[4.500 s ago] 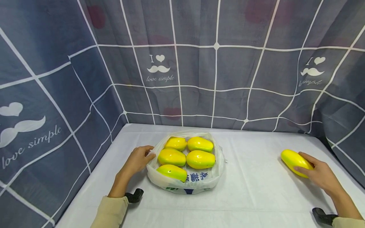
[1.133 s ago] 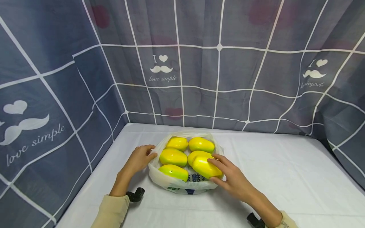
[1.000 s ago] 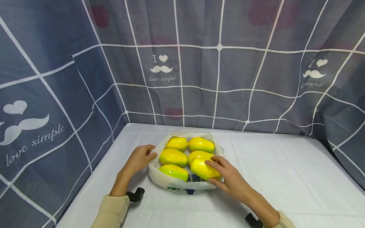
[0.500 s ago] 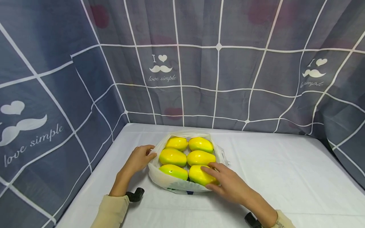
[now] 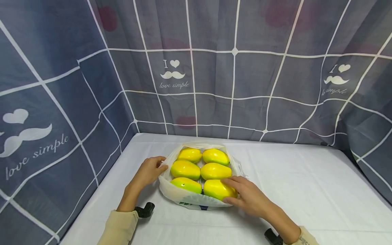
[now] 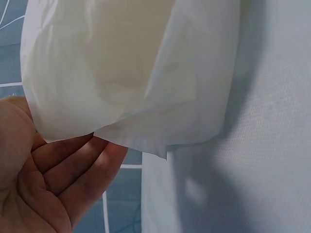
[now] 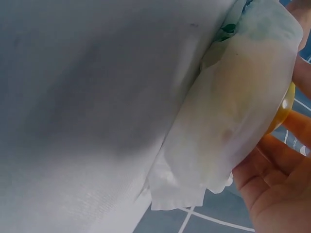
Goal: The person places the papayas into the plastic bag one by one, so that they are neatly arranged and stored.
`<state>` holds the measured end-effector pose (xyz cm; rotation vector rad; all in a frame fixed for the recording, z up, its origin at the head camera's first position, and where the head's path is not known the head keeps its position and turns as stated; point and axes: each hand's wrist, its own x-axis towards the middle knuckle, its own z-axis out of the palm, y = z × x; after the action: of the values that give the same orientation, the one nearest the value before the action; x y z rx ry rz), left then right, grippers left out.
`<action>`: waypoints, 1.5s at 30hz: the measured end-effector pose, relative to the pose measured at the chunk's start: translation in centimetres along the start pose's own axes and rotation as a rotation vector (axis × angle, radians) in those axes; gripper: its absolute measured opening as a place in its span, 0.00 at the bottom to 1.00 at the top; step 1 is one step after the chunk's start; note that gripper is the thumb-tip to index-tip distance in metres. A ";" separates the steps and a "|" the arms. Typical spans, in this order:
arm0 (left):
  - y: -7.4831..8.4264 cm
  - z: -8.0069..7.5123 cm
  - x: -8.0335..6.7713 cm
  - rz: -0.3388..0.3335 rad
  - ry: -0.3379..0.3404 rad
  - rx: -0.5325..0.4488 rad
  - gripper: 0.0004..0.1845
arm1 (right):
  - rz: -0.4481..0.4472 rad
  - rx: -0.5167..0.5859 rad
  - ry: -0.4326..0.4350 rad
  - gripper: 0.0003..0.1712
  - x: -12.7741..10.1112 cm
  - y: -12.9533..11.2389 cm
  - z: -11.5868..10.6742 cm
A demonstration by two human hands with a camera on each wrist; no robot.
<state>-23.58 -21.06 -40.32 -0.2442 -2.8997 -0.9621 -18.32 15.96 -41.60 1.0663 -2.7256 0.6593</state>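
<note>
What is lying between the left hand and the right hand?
In the head view, the bag's front-left mango lies between the left hand and right hand.

A white-covered table [image 5: 306, 190] stands enclosed by grey-blue checked curtains [image 5: 232, 78] printed "love simple".

Right hand [image 5: 248, 199] went from the far right of the worktop [image 5: 306, 190], where it gripped a mango [image 5: 218, 189], over to the bag [image 5: 196, 200] with that mango. 1.1 s ago the mango was riding on top of the middle-right one; now it sits down in the near-right slot, making six in the bag. The hand has dropped lower with it, fingers draped over it.
</note>
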 end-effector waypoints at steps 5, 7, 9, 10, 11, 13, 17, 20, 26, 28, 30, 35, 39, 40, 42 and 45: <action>-0.1 0.1 -0.1 0.002 0.001 0.003 0.18 | 0.006 0.018 0.024 0.33 -0.1 0.0 0.3; -0.1 0.1 -0.2 0.003 0.001 0.003 0.18 | 0.019 0.020 0.040 0.33 -0.2 0.0 0.4; -0.1 0.1 -0.2 0.006 0.003 0.003 0.18 | 0.041 0.028 0.060 0.34 -0.2 0.0 0.5; -0.1 0.1 -0.2 0.009 0.004 0.003 0.18 | 0.055 0.034 0.068 0.34 -0.3 0.0 0.5; -0.1 0.1 -0.2 0.012 0.005 0.004 0.18 | 0.068 0.040 0.073 0.34 -0.3 -0.1 0.5; -0.1 0.1 -0.2 0.016 0.007 0.006 0.18 | 0.090 0.059 0.082 0.34 -0.4 -0.1 0.5; -0.1 0.1 -0.2 0.017 0.007 0.006 0.18 | 0.117 0.080 0.085 0.35 -0.4 -0.2 0.4; -0.1 0.1 -0.2 0.015 0.007 0.006 0.18 | 0.122 0.098 0.092 0.34 -0.5 -0.2 0.4; 0.0 0.1 -0.3 0.005 0.007 0.007 0.18 | 0.123 0.145 0.093 0.32 -0.5 -0.1 0.5; 0.0 0.1 -0.3 0.005 0.007 0.006 0.18 | 0.119 0.162 0.095 0.31 -0.5 -0.1 0.6; 0.0 0.1 -0.3 0.009 0.009 0.007 0.18 | 0.119 0.174 0.100 0.30 -0.5 -0.1 0.7; 0.0 0.1 -0.4 0.018 0.010 0.007 0.19 | 0.139 0.169 0.114 0.28 -0.4 -0.3 0.8; 0.0 0.2 -0.4 0.012 0.003 0.004 0.19 | 0.162 0.158 0.120 0.28 -0.5 -0.5 0.8; 0.0 0.2 -0.4 0.009 0.001 0.004 0.19 | 0.164 0.157 0.121 0.28 -0.5 -0.5 0.8; 0.0 0.2 -0.4 0.006 0.004 0.008 0.19 | 0.164 0.156 0.124 0.28 -0.5 -0.6 0.8; 0.1 0.1 -0.3 0.002 0.018 0.000 0.20 | 0.159 0.139 0.139 0.28 -0.6 -0.7 0.7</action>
<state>-23.25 -20.97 -40.40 -0.2372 -2.8829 -0.9584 -17.43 15.58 -42.14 0.8010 -2.6957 0.9230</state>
